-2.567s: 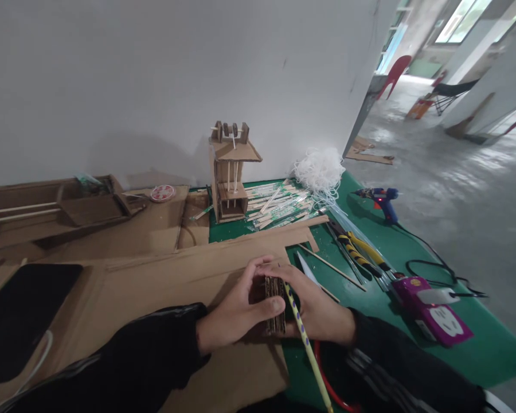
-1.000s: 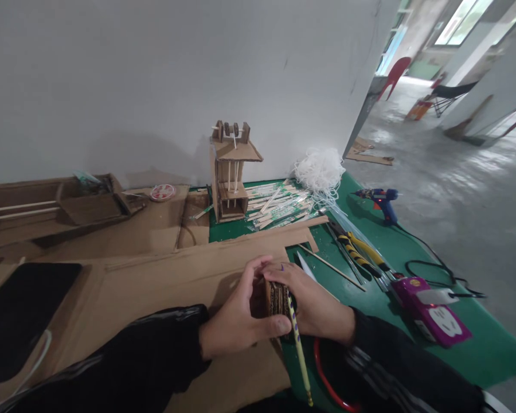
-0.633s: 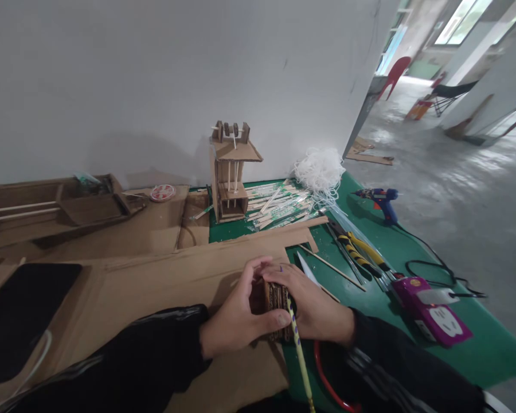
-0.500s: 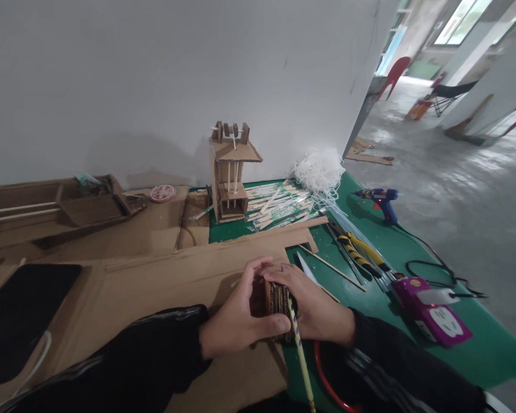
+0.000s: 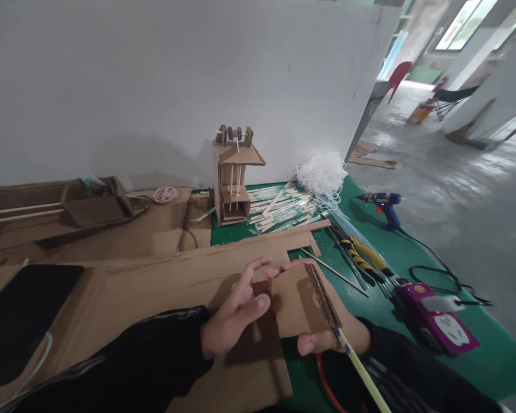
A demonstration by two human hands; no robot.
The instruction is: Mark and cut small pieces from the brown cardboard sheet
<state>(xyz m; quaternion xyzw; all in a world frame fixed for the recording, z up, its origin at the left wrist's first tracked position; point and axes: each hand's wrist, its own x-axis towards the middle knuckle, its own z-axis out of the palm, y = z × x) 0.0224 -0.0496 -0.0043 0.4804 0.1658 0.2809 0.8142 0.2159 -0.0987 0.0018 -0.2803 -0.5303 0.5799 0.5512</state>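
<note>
A squarish stack of cardboard pieces (image 5: 296, 301) rests in my right hand (image 5: 341, 315), whose thumb lies along its lower edge and whose fingers wrap behind it. Its layered, corrugated edge faces up and to the right. A yellow stick with purple spots (image 5: 361, 367) runs from beneath my right hand toward the bottom of the view. Just left of the stack is my left hand (image 5: 236, 312), fingers apart and holding nothing. Below both hands lies a large cardboard sheet (image 5: 163, 292) on the green table.
A cardboard tower (image 5: 233, 183) stands near the wall, beside wrapped sticks (image 5: 279, 206) and white string (image 5: 322, 175). Rightward lie pliers (image 5: 361, 258), a blue glue gun (image 5: 384, 206) and a purple power strip (image 5: 438, 321). At left are a black tablet (image 5: 26, 315) and a cardboard frame (image 5: 94, 203).
The stack has tilted to the right in my right hand, so its broad face now shows. My left hand has let go of it and sits slightly apart.
</note>
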